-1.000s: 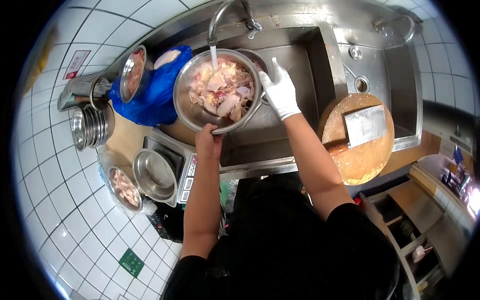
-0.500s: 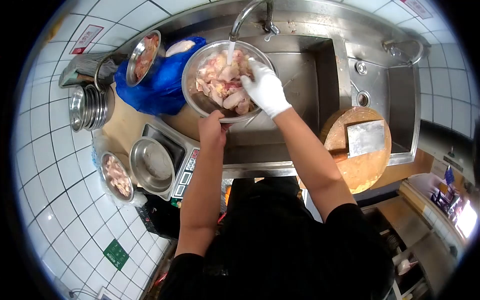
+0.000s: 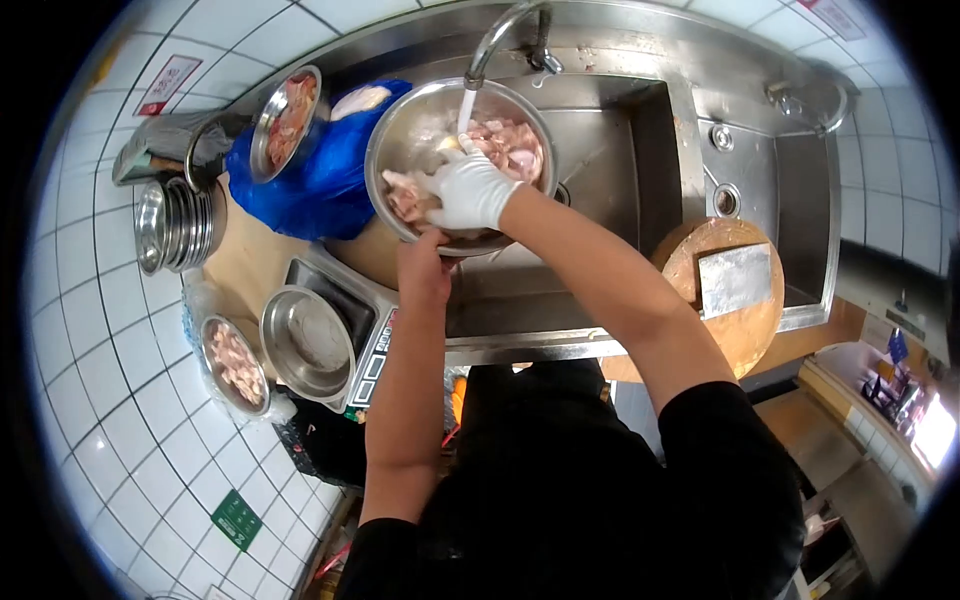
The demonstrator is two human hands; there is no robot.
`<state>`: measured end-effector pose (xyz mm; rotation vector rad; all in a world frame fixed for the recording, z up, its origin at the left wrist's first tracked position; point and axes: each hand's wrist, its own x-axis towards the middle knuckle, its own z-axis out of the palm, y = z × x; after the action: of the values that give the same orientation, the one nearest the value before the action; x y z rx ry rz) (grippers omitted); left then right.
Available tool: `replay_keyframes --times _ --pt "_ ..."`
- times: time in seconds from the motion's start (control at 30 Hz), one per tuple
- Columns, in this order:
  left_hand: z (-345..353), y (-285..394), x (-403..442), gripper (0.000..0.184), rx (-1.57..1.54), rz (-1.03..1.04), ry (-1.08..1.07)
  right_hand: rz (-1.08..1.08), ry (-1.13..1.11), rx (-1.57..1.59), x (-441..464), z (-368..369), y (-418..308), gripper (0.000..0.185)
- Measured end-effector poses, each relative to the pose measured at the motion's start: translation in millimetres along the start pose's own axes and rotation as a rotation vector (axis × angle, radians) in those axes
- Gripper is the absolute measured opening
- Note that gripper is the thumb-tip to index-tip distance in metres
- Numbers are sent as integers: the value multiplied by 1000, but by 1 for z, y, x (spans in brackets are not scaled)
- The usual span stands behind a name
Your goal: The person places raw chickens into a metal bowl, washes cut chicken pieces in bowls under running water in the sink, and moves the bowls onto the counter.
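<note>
A steel bowl (image 3: 545, 130) of raw meat pieces (image 3: 510, 145), which look like chicken, is at the left part of the sink under running water. My left hand (image 3: 427, 265) is closed on the bowl's near rim. My right hand (image 3: 470, 190), in a white glove, is inside the bowl among the meat. Its thumb lies apart from the fingers, but the fingers are blurred and partly hidden, so their grip is unclear. From the faucet (image 3: 485, 60) a stream falls close by my right thumb.
Left of the sink are a blue plastic bag (image 3: 335, 165), a meat bowl (image 3: 262, 130), stacked steel bowls (image 3: 180, 225), a scale (image 3: 375, 350) bearing a steel bowl (image 3: 310, 340), and another meat bowl (image 3: 235, 365). A cleaver (image 3: 735, 280) lies on the round chopping block (image 3: 690, 245) at right.
My right hand has swept left and deeper across the bowl. Meat now shows bunched at the right and left, with bare steel toward the upper left. My left hand keeps hold of the rim.
</note>
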<state>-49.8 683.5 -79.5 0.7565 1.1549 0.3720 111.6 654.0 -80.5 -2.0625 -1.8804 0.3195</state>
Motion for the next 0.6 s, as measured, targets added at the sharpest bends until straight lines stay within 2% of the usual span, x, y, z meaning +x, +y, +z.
replay_keyframes --times 0.07,0.13,0.17,0.2,0.27,0.33,0.37,0.43,0.5,0.53,0.6 --pt "-2 -4 2 37 -1 2 -8 -114 -161 -13 -16 -28 -2 55" --pt "-5 -1 0 38 -34 25 7 -138 2 44 -28 -47 -6 44" --pt "-2 -1 -3 37 -60 34 15 -50 165 155 -26 -45 -7 44" --pt "4 -1 -4 35 -86 43 19 114 196 245 -28 -46 -2 55" --pt "11 3 -6 35 -142 40 59 312 442 113 -29 -25 7 72" --pt "13 5 -6 35 -163 28 35 535 362 369 -21 -16 23 78" --pt "14 5 -5 36 -154 39 21 578 443 243 -11 -4 26 84" --pt "12 2 -2 37 -129 54 -9 678 318 709 -2 -3 38 87" --pt "8 -6 7 42 -104 8 -10 690 334 921 13 22 54 87" --pt "7 -8 10 45 -89 -20 -13 799 195 745 19 26 57 82" --pt "5 -6 13 44 -68 -38 -5 739 59 666 18 15 46 83"
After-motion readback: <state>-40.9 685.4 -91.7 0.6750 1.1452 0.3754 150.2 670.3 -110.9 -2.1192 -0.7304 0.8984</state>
